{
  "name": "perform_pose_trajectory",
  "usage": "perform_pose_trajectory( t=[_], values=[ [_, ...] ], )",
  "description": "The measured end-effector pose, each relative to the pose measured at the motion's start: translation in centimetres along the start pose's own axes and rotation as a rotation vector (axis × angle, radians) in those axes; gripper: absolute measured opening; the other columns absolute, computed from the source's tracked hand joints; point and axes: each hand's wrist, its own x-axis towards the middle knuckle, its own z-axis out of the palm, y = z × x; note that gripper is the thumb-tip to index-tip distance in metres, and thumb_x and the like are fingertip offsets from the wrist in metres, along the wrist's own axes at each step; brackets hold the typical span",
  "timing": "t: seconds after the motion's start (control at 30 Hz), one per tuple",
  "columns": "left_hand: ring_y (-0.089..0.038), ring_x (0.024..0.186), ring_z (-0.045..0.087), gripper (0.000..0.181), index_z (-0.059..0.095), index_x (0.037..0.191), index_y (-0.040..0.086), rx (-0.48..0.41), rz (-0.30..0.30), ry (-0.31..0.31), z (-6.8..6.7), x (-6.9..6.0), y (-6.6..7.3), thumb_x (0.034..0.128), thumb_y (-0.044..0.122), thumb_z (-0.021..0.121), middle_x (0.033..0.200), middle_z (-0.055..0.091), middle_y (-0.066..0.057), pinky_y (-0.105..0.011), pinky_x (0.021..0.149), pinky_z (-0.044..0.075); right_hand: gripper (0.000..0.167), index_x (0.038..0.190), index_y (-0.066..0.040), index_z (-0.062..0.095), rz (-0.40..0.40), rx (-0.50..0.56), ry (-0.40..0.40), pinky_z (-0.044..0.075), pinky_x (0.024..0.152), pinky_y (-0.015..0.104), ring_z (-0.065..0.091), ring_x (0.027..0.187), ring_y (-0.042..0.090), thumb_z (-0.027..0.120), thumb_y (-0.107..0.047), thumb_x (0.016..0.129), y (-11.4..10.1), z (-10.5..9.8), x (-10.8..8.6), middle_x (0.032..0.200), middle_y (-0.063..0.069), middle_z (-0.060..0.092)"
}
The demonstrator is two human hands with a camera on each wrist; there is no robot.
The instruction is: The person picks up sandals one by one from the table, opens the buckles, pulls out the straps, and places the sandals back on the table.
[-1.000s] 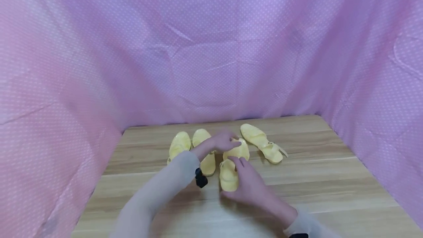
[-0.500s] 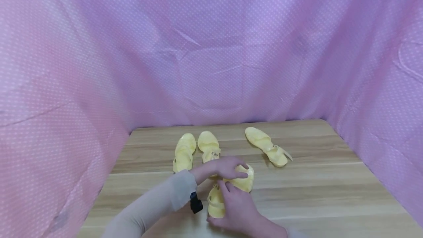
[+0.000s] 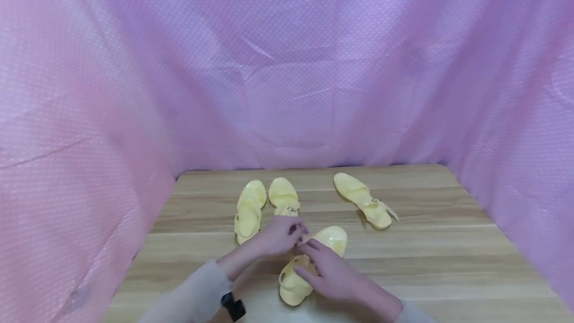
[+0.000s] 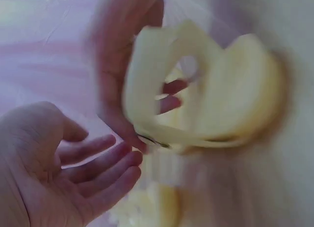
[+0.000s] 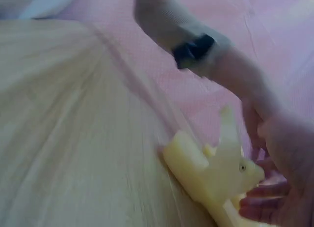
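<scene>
Left hand (image 4: 73,170) loose; right hand (image 3: 336,275), grip unclear, fingertips (image 4: 171,104) behind sandal strap (image 4: 141,84), left-wrist view only

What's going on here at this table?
Someone is handling a yellow sandal at a wooden table. The right hand is at its strap, though whether it grips is unclear; the left hand is close by, fingers relaxed. A second sandal and a third lie side by side, back left; a fourth lies slanted, back right.
</scene>
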Motion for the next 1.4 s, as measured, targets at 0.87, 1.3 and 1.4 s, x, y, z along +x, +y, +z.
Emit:
perform_pose_trajectory(
  t=[0.87, 1.3, 1.4],
  values=[
    [-0.01, 0.064, 0.064, 0.017, 0.074, 0.093, 0.006, -0.511, -0.202, -0.069, 1.9, -5.2, -3.2, 0.086, 0.014, 0.087, 0.08, 0.075, -0.001, -0.02, 0.056, 0.052, 0.009, 0.097, -0.013, 0.081, -0.15, 0.303, 0.086, 0.063, 0.075, 0.019, 0.072, 0.085, -0.001, 0.082, -0.006, 0.091, 2.9, 0.3, 0.3, 0.093, -0.004, 0.08],
    [-0.003, 0.065, 0.071, 0.019, 0.084, 0.083, 0.01, -0.383, -0.112, 0.142, 3.3, -5.0, -2.7, 0.0713, 0.013, 0.099, 0.076, 0.08, 0.0, -0.02, 0.059, 0.058, 0.008, 0.091, -0.014, 0.085, -0.051, 0.201, -0.078, 0.06, 0.073, 0.015, 0.07, 0.079, -0.004, 0.087, -0.008, 0.087, 2.2, -1.3, 1.9, 0.083, -0.009, 0.08],
    [0.0, 0.067, 0.071, 0.021, 0.084, 0.086, 0.009, -0.369, -0.065, 0.174, 3.5, -5.0, -2.8, 0.0711, 0.012, 0.099, 0.079, 0.081, -0.001, -0.019, 0.063, 0.059, 0.012, 0.09, -0.013, 0.085, -0.139, 0.151, -0.056, 0.058, 0.073, 0.012, 0.07, 0.079, -0.002, 0.086, -0.003, 0.084, 2.2, -1.3, 2.0, 0.083, -0.006, 0.08]
  ],
)
